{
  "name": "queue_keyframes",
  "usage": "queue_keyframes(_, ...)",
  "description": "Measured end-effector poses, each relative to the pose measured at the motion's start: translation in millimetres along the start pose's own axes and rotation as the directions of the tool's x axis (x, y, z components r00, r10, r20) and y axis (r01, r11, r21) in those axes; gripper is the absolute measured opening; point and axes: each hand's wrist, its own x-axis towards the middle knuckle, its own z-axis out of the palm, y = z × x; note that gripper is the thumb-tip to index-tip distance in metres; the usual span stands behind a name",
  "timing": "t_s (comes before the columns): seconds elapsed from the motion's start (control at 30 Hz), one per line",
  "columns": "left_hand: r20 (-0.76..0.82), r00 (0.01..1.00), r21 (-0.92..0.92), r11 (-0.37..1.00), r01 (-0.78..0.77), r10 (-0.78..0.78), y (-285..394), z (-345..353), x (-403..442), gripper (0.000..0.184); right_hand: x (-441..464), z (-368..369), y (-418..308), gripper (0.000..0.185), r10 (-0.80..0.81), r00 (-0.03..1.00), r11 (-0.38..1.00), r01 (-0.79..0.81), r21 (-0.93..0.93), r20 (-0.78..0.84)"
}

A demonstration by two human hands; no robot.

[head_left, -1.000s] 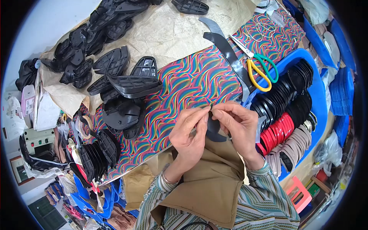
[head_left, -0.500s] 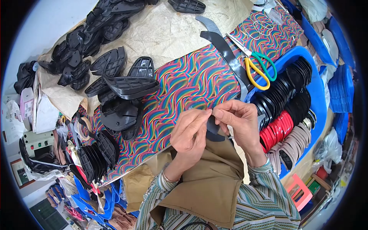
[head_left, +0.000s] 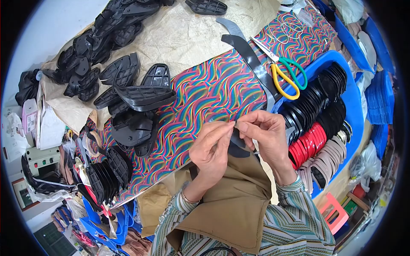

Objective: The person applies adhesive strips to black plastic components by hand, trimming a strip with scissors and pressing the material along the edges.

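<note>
black curved strip (head_left: 238, 149), partly hidden, over brown cloth (head_left: 230, 200)

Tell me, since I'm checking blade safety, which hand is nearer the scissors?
Right. The right hand is just below the scissors in the picture, near their yellow handle; the left hand is lower and farther left.

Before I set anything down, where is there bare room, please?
Bare cloth shows between the soles and the left hand; bare sheet lies between the soles and the strip. It is crowded around the soles and in the tub.
</note>
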Motion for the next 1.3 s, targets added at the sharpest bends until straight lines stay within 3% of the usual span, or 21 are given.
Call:
queue_keyframes(0.2, 0.011, 0.993, -0.133, 0.984, 0.121, -0.12, -0.4, -0.6, -0.9, 0.018, -0.3, 1.0, 0.8, 0.006, 0.017, 1.0, 1.0, -0.018, -0.023, -0.02)
queue_keyframes(0.43, 0.041, 0.889, -0.382, 0.815, 0.437, -0.457, 20.9, -6.1, 6.3, 0.013, -0.6, 12.1, 2.3, 0.003, -0.08, 0.997, 0.994, 0.08, -0.074, -0.004)
queue_keyframes(0.6, 0.056, 0.899, -0.367, 0.829, 0.422, -0.433, 15.0, -10.1, 9.9, 0.011, -1.2, 14.7, 11.3, 0.002, -0.194, 0.981, 0.969, 0.192, -0.157, 0.0)
queue_keyframes(0.7, 0.112, 0.913, -0.409, 0.82, 0.401, -0.391, 7.7, -13.4, 8.9, 0.014, 0.5, 10.8, 15.3, 0.005, -0.357, 0.93, 0.84, 0.358, -0.407, 0.081)
queue_keyframes(0.87, 0.067, 0.894, -0.398, 0.809, 0.432, -0.444, 10.8, -11.5, 11.9, 0.01, -0.8, 10.9, 12.0, 0.003, -0.336, 0.935, 0.821, 0.348, -0.453, 0.11)
queue_keyframes(0.97, 0.12, 0.863, -0.382, 0.779, 0.497, -0.491, 12.5, -16.5, 14.9, 0.01, -0.1, 11.9, 11.7, 0.008, -0.238, 0.971, 0.927, 0.237, -0.29, 0.032)
queue_keyframes(1.13, 0.204, 0.864, -0.378, 0.777, 0.503, -0.46, 10.1, -20.9, 15.7, 0.013, -0.4, 11.1, 5.9, 0.004, -0.181, 0.983, 0.955, 0.185, -0.232, 0.038)
queue_keyframes(1.23, 0.234, 0.876, -0.348, 0.805, 0.48, -0.421, 8.1, -22.9, 16.9, 0.012, -0.8, 6.4, 6.2, 0.007, -0.344, 0.926, 0.786, 0.373, -0.494, 0.152)
queue_keyframes(1.3, 0.22, 0.876, -0.325, 0.814, 0.481, -0.43, 12.5, -21.2, 17.7, 0.012, -2.9, 7.9, 6.5, 0.007, -0.37, 0.916, 0.754, 0.393, -0.526, 0.153)
